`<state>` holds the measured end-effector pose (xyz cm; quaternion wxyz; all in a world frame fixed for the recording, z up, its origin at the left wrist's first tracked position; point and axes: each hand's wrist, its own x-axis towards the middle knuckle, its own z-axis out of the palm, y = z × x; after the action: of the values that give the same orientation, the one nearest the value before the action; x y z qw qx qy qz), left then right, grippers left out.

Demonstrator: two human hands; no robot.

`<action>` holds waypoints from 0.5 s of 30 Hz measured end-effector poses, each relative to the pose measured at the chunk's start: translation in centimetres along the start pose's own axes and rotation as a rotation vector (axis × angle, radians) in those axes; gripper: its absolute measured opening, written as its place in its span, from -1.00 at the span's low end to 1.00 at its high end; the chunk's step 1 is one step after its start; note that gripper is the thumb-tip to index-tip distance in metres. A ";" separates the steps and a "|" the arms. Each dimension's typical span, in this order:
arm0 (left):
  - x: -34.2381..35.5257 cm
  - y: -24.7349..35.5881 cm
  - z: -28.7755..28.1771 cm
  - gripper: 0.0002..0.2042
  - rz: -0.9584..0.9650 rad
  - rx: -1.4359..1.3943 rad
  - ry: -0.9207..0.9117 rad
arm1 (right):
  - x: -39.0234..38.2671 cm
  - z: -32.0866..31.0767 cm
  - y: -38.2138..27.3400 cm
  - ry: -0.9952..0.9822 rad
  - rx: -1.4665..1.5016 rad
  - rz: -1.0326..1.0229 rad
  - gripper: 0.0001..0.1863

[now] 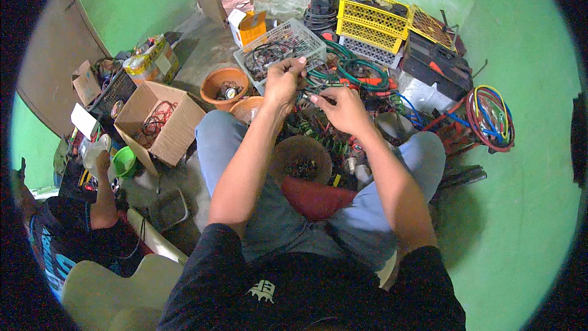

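Both arms reach forward over my lap. My left hand (285, 84) is closed in a pinch, its fingertips near the front of a clear plastic crate (309, 35). Slightly lower and to the right, my right hand (344, 109) is also pinched, thumb and forefinger pressed together. Something small and thin seems to be between the two hands, too small to name. Beneath them lies a tangle of cables and small parts (318, 130). Between my knees sits a round brown bowl (283, 158) with small dark pieces in it.
Orange bowls (211, 78) and a cardboard box (177, 132) with red wire stand left. Yellow crates (370, 19), a green hose (367, 83), a black toolbox (438, 64) and coiled coloured hoses (490, 116) are on the right. Another person (73, 217) sits at far left.
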<state>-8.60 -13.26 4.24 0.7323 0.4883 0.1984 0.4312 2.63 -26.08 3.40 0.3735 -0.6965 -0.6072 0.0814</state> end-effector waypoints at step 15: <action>0.2 1.2 -1.3 -0.74 0.175 0.313 0.277 | -0.5 -11.8 7.5 0.811 0.075 -0.198 -0.88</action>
<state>-9.94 -12.19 4.77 0.5732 0.5472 0.3185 0.5201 15.09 -31.39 6.89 0.6133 -0.5966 -0.4716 -0.2136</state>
